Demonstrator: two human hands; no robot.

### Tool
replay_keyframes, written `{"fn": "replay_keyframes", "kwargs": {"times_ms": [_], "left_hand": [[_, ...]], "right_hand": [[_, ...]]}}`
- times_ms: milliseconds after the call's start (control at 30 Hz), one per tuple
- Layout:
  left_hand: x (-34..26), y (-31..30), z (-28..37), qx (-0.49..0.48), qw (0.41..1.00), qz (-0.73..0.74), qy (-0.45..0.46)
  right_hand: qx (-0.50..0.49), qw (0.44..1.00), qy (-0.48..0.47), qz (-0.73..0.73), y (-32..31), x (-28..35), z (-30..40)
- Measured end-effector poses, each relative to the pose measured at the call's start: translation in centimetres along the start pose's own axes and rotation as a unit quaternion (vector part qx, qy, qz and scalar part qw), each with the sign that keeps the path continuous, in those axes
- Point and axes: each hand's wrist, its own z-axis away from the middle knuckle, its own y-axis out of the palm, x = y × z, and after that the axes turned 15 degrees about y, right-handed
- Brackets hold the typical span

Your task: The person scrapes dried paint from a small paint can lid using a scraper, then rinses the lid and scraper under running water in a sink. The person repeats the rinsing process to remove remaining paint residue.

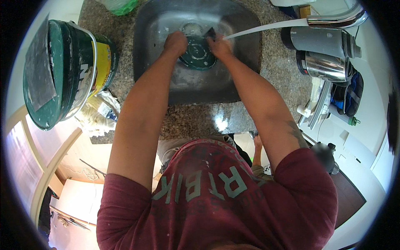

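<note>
In the sink, my left hand grips the left edge of a round dark green plastic lid or container bottom with pale residue on it. On its other side my right hand has a small black piece between the fingers, whose kind I cannot tell. Water streams from the chrome faucet towards my right hand. Beneath is the stained metal sink basin, its drain just beyond the green piece.
A large green bucket with a grey sheet on its lid stands left on the granite counter, above a crumpled white bag. Right are a grey flask and a steel kettle. Another person's arm shows behind me.
</note>
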Motion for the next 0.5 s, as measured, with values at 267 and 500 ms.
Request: {"fn": "replay_keyframes", "kwargs": {"times_ms": [267,500], "left_hand": [[0.4,0.3,-0.4,-0.011,0.998,-0.042,0.034],[2.1,0.7,-1.0,-0.004,0.997,-0.045,0.068]], "right_hand": [[0.043,0.999,-0.009,0.010,-1.3,-0.6,-0.6],[-0.036,0.995,-0.088,0.036,-0.7,-1.5,-1.2]]}}
